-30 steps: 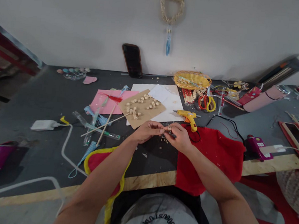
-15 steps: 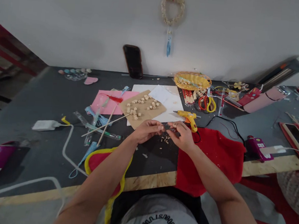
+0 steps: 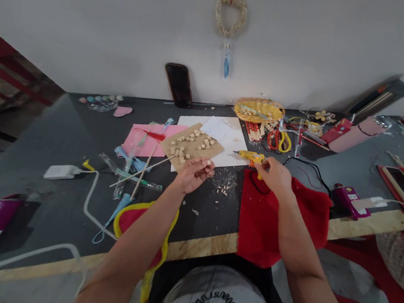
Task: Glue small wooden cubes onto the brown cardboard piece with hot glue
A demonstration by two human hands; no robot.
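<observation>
Between the thumb and fingers of my left hand (image 3: 193,174) is a small pale wooden piece (image 3: 208,163). My right hand (image 3: 276,176) is closed around the handle of a yellow hot glue gun (image 3: 250,156), whose nozzle points left over a white sheet (image 3: 232,149). Brown paper (image 3: 201,157) beyond my left hand carries several little clusters of wooden pieces (image 3: 181,153). Loose wooden bits (image 3: 223,189) and crumbs lie on the dark table between my hands. Beneath my right forearm spreads a red cloth (image 3: 259,221).
Scissors (image 3: 284,141) and a yellow basket (image 3: 259,110) sit behind the glue gun. Sticks (image 3: 142,172), blue tassels (image 3: 122,206) and pink paper (image 3: 129,139) lie left. A phone (image 3: 179,85) leans on the wall, below left of a hanging heart (image 3: 228,32). A white cable (image 3: 88,198) crosses the left side.
My right hand has moved right, away from my left hand, and has taken hold of the glue gun. My left hand has shifted slightly left, keeping the small wooden piece.
</observation>
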